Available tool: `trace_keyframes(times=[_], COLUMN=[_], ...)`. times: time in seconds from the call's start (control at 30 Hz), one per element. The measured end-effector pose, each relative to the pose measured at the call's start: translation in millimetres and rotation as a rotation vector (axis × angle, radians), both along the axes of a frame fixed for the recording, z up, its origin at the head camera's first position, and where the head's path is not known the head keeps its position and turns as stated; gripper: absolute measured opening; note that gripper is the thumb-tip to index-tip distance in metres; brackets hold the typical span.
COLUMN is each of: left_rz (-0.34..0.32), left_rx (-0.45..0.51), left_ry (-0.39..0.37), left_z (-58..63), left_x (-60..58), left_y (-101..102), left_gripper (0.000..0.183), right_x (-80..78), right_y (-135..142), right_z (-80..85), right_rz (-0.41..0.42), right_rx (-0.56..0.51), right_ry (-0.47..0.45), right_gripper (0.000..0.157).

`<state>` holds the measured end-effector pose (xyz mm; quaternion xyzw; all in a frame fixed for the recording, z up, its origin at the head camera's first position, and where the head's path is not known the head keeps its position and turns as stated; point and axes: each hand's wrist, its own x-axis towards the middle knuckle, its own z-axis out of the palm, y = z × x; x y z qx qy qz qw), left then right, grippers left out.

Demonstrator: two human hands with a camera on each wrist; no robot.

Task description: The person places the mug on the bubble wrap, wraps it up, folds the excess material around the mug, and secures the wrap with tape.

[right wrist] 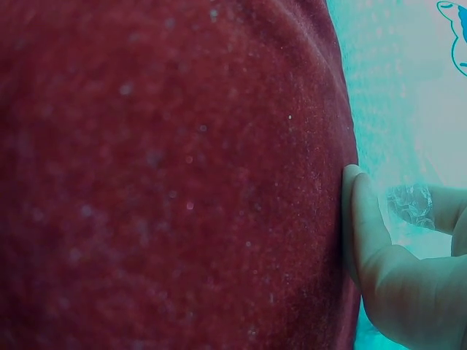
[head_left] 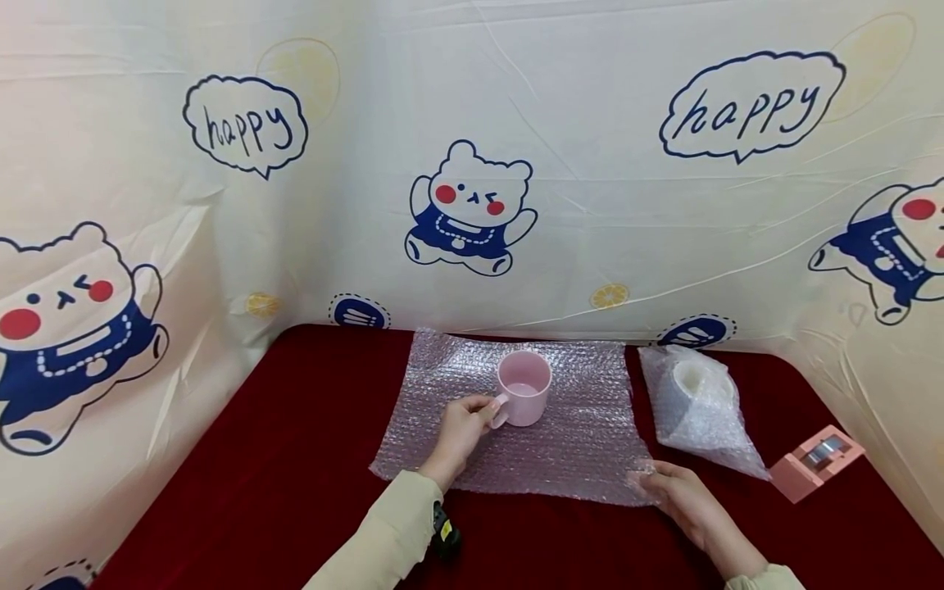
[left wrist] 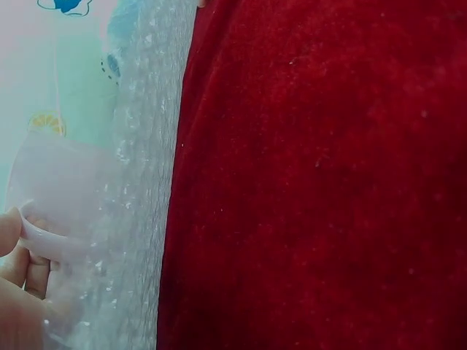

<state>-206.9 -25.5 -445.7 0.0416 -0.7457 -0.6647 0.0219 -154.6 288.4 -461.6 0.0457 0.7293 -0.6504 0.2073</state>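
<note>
A pink mug (head_left: 524, 389) stands upright on a sheet of bubble wrap (head_left: 583, 447), its mouth facing up and its handle to the left. The left hand (head_left: 465, 430) pinches that handle between thumb and fingers. In the left wrist view the mug's handle (left wrist: 47, 240) shows between the fingertips, with the wrap beside it. At the sheet's near right corner, the right hand (head_left: 686, 496) grips the wrap. A crinkled bit of bubble wrap (right wrist: 412, 206) appears between the digits in the right wrist view.
Right of the sheet lies a white cup-like object (head_left: 696, 389) inside bubble wrap. A pink tape dispenser (head_left: 819, 461) sits farther right on the dark red cloth (head_left: 295, 459). A printed white curtain (head_left: 472, 106) encloses the back and sides.
</note>
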Motion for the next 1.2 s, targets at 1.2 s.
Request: trace_keyframes(times=[1.2], left_rz=[-0.073], left_rx=[-0.048], left_ry=[-0.04], left_z=[7.2], left_x=[-8.4], left_y=[-7.8], left_gripper=[0.03], right_x=[1.3], right_y=[0.7], right_z=[1.8], right_rz=[0.012], right_rx=[-0.027], right_ry=[0.001], right_gripper=[0.048])
